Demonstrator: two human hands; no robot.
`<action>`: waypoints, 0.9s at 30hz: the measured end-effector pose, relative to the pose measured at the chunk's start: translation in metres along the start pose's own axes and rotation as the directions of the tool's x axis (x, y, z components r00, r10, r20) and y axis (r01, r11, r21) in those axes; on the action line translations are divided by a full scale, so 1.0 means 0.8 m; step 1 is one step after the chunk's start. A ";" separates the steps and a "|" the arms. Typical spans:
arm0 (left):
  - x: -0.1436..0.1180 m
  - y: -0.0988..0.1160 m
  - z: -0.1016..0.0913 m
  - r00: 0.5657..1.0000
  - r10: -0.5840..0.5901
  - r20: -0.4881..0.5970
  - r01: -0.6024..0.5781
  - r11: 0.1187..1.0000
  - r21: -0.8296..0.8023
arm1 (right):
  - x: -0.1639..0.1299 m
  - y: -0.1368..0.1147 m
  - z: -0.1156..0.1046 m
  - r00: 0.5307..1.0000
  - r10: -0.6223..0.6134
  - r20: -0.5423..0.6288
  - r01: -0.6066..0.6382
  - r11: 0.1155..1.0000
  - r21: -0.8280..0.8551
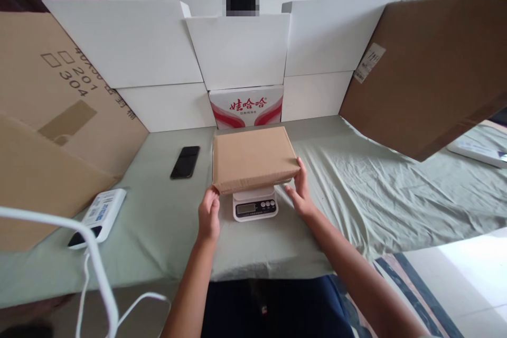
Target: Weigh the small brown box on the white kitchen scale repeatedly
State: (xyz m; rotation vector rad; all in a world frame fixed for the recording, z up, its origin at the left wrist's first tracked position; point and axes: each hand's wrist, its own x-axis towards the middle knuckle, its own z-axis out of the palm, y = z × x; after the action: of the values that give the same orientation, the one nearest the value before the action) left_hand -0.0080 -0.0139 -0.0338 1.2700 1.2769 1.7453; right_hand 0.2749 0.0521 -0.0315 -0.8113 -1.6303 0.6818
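Note:
A brown cardboard box (253,158) is held level between my two hands, over a white digital kitchen scale (255,210). My left hand (209,212) grips the near left corner, fingers closed against it. At the near right corner, my right hand (301,190) has its fingers along the side and its thumb near the bottom edge. The scale's front panel with its display and round buttons shows below the box; the box covers its platform. Whether the box rests on the platform I cannot tell.
A black phone (185,162) lies left of the box. Farther left are a white device (103,214) and a white cable (89,237). White boxes (237,47) and a red-printed carton (246,108) line the back. Large cardboard sheets (428,74) flank the green cloth (396,206).

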 end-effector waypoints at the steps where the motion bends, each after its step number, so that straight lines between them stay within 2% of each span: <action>1: -0.005 0.000 -0.002 1.000 0.002 -0.011 -0.002 1.000 -0.004 | -0.007 -0.002 -0.001 1.000 0.011 0.014 -0.011 1.000 0.004; 8: 0.001 0.000 0.002 0.999 -0.027 -0.044 0.027 1.000 0.006 | -0.004 -0.013 0.002 0.997 0.060 0.038 -0.061 0.998 0.023; 15: 0.000 -0.006 0.000 0.990 -0.081 -0.114 0.080 0.997 -0.010 | -0.001 -0.015 0.000 0.998 -0.006 0.063 0.009 0.998 -0.055; 27: -0.003 -0.006 -0.001 0.987 -0.100 -0.123 0.100 0.995 -0.006 | 0.003 -0.015 0.000 0.996 -0.028 0.083 0.035 0.996 -0.079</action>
State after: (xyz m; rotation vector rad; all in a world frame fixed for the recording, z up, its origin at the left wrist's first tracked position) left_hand -0.0078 -0.0149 -0.0390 1.0930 1.3855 1.7744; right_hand 0.2730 0.0472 -0.0205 -0.8229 -1.7508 0.6373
